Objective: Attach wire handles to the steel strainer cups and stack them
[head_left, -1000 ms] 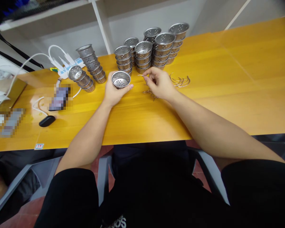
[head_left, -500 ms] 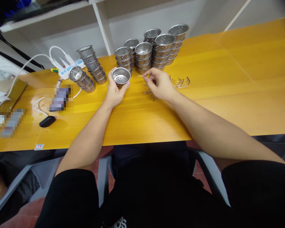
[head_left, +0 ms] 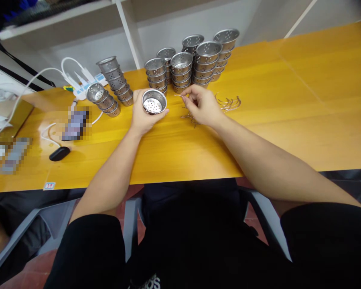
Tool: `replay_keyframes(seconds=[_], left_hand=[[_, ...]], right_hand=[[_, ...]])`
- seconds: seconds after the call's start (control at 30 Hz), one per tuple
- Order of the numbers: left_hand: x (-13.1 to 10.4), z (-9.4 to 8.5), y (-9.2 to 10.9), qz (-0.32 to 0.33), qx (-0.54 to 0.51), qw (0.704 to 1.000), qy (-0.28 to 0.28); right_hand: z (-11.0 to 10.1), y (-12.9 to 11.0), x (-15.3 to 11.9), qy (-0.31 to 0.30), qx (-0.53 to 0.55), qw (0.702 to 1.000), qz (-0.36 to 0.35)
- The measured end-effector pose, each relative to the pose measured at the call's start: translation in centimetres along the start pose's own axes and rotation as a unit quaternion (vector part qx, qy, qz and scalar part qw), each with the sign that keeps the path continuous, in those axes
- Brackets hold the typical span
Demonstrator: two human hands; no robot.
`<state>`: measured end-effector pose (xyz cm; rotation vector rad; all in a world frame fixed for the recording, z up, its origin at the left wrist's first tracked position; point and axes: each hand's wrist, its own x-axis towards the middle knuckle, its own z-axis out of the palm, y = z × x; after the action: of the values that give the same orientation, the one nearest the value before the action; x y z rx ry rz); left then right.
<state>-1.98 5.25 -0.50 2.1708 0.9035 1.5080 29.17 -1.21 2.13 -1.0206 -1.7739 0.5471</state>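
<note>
The left hand (head_left: 141, 115) has its grip wrapped around a metal cup (head_left: 154, 103), mouth up, in front of stacked cups (head_left: 181, 75). The right hand's (head_left: 201, 105) grip is pinched on a thin wire (head_left: 178, 95) beside the cup; curved wires (head_left: 232, 105) lie nearby on the table (head_left: 289, 120).

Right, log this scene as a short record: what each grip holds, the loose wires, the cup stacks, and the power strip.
Left grip: wrapped around a perforated metal cup, mouth up
Right grip: pinching a thin wire, its free end toward the cup, not touching it
Loose wires: on the yellow table, on both sides of the right grip; curved
Cup stacks: six behind the hands, two farther left
Power strip: white and blue, beside the two left stacks, cables plugged in
</note>
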Motion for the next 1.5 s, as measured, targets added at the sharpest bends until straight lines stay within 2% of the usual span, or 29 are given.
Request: replay_keyframes(seconds=[0.17, 0.3, 0.5, 0.7, 0.97, 1.23, 1.5], left_hand=[[-0.1, 0.5, -2.2, 0.006, -0.027, 1.0, -0.009], [-0.2, 1.1, -2.9, -0.002, -0.025, 1.0, -0.014], [-0.5, 1.6, -2.3, -0.002, -0.045, 0.998, -0.033], [-1.0, 1.2, -1.2, -0.042, -0.039, 0.997, -0.059], [-2.1, 3.3, -0.9, -0.043, -0.065, 0.991, -0.109], [-2.2, 3.9, 1.5, -0.063, -0.087, 0.985, -0.136], [-2.5, 4.3, 0.4, -0.036, -0.1, 0.981, -0.16]], right_hand=[[0.0, -0.3, 0.0, -0.004, 0.0, 1.0, 0.0], [0.0, -0.2, -0.1, -0.001, 0.004, 1.0, 0.003], [-0.1, 0.0, 0.0, 0.0, -0.002, 1.0, -0.008], [0.0, -0.1, 0.1, 0.005, 0.017, 1.0, -0.026], [0.8, -2.1, -0.1, -0.022, 0.05, 0.998, -0.024], [1.5, -1.8, 0.1, -0.013, 0.035, 0.999, -0.001], [1.8, -1.9, 0.0, -0.011, 0.022, 0.999, 0.027]])
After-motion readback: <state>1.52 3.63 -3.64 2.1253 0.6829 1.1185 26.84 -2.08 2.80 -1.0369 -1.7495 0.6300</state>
